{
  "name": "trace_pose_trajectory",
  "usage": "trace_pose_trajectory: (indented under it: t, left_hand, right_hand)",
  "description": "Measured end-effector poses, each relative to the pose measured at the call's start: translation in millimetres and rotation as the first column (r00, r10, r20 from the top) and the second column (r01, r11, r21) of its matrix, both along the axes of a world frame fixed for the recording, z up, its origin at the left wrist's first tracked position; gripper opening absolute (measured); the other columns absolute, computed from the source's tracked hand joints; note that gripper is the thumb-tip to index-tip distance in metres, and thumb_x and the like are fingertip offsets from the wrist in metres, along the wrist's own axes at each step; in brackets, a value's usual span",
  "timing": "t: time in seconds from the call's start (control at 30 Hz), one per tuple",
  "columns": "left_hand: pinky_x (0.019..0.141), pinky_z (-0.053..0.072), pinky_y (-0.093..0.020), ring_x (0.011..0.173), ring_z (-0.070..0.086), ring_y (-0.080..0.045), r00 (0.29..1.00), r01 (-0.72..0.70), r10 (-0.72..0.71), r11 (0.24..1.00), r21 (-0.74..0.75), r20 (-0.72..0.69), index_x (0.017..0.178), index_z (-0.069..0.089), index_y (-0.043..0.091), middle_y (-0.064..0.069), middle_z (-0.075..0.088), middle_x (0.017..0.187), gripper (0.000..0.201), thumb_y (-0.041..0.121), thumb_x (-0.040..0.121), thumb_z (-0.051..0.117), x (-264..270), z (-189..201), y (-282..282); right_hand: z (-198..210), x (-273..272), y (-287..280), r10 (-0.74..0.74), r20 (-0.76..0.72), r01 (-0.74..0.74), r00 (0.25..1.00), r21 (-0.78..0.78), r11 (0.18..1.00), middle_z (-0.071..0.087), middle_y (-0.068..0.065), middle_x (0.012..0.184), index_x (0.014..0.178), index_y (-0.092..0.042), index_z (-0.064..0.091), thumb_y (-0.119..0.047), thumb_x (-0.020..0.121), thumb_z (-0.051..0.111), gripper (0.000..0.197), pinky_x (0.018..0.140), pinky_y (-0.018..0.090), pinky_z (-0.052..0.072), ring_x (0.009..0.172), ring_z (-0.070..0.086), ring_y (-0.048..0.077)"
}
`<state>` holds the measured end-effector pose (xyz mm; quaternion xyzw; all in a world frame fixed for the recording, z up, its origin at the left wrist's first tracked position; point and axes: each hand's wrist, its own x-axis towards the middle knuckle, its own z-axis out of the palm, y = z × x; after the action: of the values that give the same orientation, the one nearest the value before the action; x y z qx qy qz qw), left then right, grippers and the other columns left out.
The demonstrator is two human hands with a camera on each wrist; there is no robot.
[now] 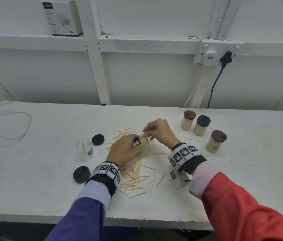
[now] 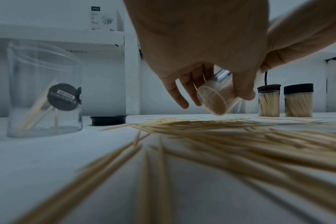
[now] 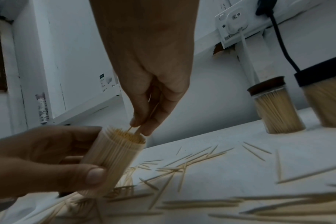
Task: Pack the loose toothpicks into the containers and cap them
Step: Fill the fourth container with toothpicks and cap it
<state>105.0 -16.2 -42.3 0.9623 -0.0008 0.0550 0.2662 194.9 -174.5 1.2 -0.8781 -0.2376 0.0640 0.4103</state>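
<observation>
We see the left grip (image 3: 48,163) wrapped around a clear container (image 3: 113,160), thumb on the near side and fingers curled behind it, holding it tilted above the desk (image 1: 224,180) with its open mouth toward the right grip (image 3: 144,84). The container is packed nearly full of toothpicks. The right grip pinches a few toothpicks (image 3: 131,128) between thumb and fingertips, their lower ends at the container's mouth, touching the packed tips. From the left wrist view we see the container's round base (image 2: 211,101) raised clear of the desk.

Under and around both hands, loose toothpicks (image 1: 135,180) lie scattered across the desk, thickest near the left wrist. To the left of the hands stands a second clear container (image 1: 85,148), uncapped, with only a few toothpicks leaning inside. A black cap (image 1: 98,139) lies just beside it toward the wall, and another black cap (image 1: 82,174) lies nearer us, beside the left wrist.

Well to the right stand three filled, capped containers: one with a brown cap (image 1: 188,120) nearest the wall, one with a black cap (image 1: 201,125) just beside it, and another brown-capped one (image 1: 215,141) closer to us. On the ledge above rests a white box (image 1: 62,18); a wall socket (image 1: 215,53) carries a black plug and cable.
</observation>
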Motion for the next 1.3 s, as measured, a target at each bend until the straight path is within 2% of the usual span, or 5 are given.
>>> trace_pose_trajectory:
  t: [0.37, 0.73, 0.9, 1.07, 1.3]
  left_hand:
    - [0.085, 0.048, -0.038, 0.102, 0.053, -0.013, 1.0, -0.023, 0.024, 0.999, -0.043, 0.014, 0.123, 0.054, 0.026, 0.008, 0.06, 0.111, 0.047, 0.046, 0.083, 0.067, -0.1, 1.1, 0.6]
    - [0.08, 0.048, -0.036, 0.099, 0.053, -0.012, 0.997, -0.061, 0.063, 0.997, -0.057, 0.037, 0.12, 0.054, 0.026, 0.01, 0.057, 0.106, 0.045, 0.051, 0.084, 0.064, -0.2, 0.9, 0.8]
    - [0.083, 0.046, -0.035, 0.108, 0.051, -0.016, 0.984, -0.16, 0.164, 0.985, -0.064, 0.066, 0.124, 0.051, 0.024, 0.007, 0.058, 0.117, 0.046, 0.04, 0.083, 0.067, 0.6, 1.1, 4.0]
    - [0.081, 0.046, -0.034, 0.106, 0.053, -0.019, 0.982, -0.182, 0.184, 0.982, -0.046, 0.045, 0.119, 0.054, 0.022, 0.003, 0.059, 0.115, 0.042, 0.035, 0.082, 0.068, 0.5, 2.6, 2.9]
    - [0.079, 0.047, -0.034, 0.101, 0.055, -0.02, 0.981, -0.19, 0.191, 0.981, -0.043, 0.024, 0.117, 0.056, 0.022, 0.002, 0.061, 0.111, 0.04, 0.036, 0.081, 0.068, 1.7, 1.3, 2.8]
  right_hand:
    - [-18.8, -2.5, 6.5, -0.039, 0.112, 0.04, 0.993, -0.002, 0.999, 0.074, 0.01, 0.097, 0.107, -0.008, 0.073, 0.01, 0.087, 0.055, 0.032, 0.087, 0.031, 0.055, 0.089, 0.069, 0.016]
    - [-23.9, -3.3, 6.2, 0.087, -0.296, 0.029, 0.951, 0.365, 0.93, 0.053, 0.007, 0.136, 0.146, -0.023, 0.039, 0.002, 0.099, 0.035, 0.054, 0.098, 0.024, 0.04, 0.125, 0.048, 0.015]
    - [-24.2, 10.8, -11.2, 0.001, -0.185, -0.01, 0.983, -0.047, 0.999, 0.06, 0.01, 0.127, 0.126, -0.013, 0.061, -0.001, 0.09, 0.056, 0.038, 0.086, 0.024, 0.041, 0.112, 0.057, 0.022]
    - [-27.8, 1.5, -27.3, 0.171, -0.104, -0.2, 0.98, -0.557, 0.806, 0.057, 0.004, 0.12, 0.122, -0.011, 0.064, -0.018, 0.077, 0.079, 0.048, 0.083, 0.024, 0.04, 0.109, 0.053, 0.02]
    - [-28.4, -6.3, -34.6, 0.202, -0.001, -0.162, 0.979, -0.602, 0.782, 0.072, 0.009, 0.093, 0.091, -0.006, 0.076, -0.006, 0.077, 0.076, 0.014, 0.07, 0.025, 0.05, 0.081, 0.067, 0.023]
